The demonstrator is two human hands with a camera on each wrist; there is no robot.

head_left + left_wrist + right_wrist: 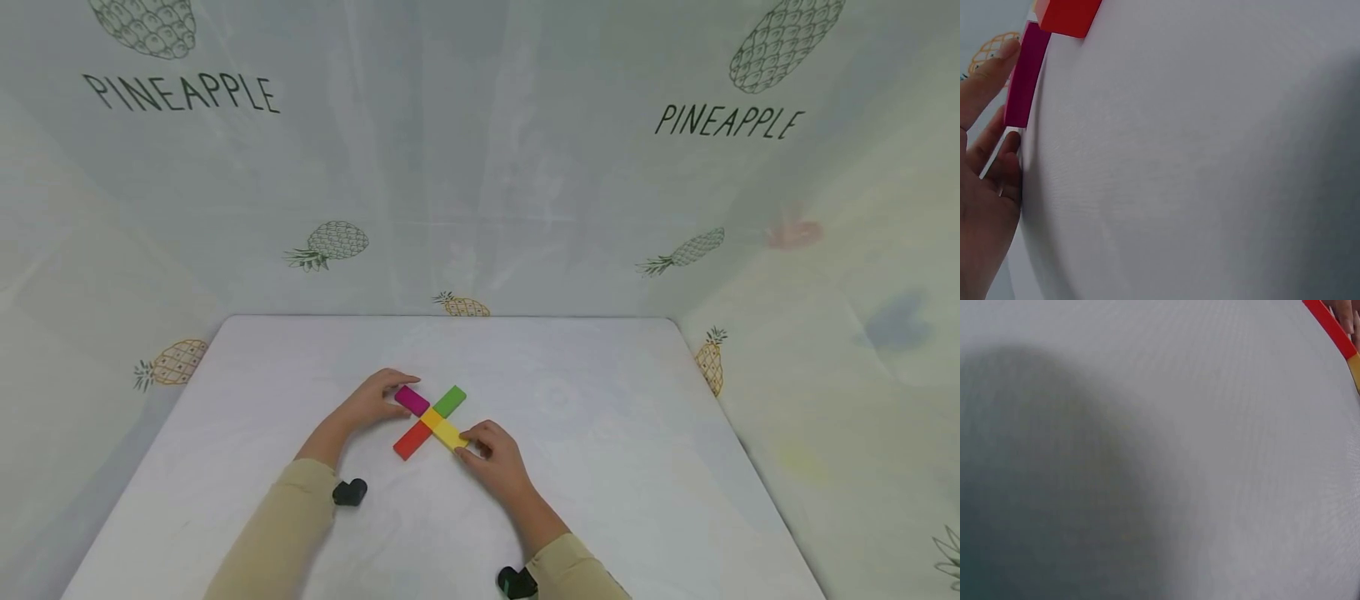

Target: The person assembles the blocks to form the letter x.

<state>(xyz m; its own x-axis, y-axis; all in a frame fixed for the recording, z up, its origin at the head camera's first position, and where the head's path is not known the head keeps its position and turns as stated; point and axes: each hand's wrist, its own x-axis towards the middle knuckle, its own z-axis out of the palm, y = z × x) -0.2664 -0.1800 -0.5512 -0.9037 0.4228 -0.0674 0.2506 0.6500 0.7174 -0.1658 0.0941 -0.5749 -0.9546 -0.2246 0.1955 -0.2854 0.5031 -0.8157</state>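
Coloured blocks form an X on the white table. An orange block (431,418) is at the centre, with a purple block (412,400) upper left, a green block (450,402) upper right, a red block (412,440) lower left and a yellow block (452,435) lower right. My left hand (377,398) has its thumb and fingers spread around the purple block's outer end; in the left wrist view the thumb lies against that block (1027,75). With thumb and index finger, my right hand (495,458) pinches the yellow block's outer end. The right wrist view shows fingertips beyond the red block (1334,328).
The white table (600,433) extends around the blocks. Pale cloth (480,167) printed with pineapples hangs behind and at the sides. Black heart-shaped pieces (350,492) show beside both sleeve cuffs.
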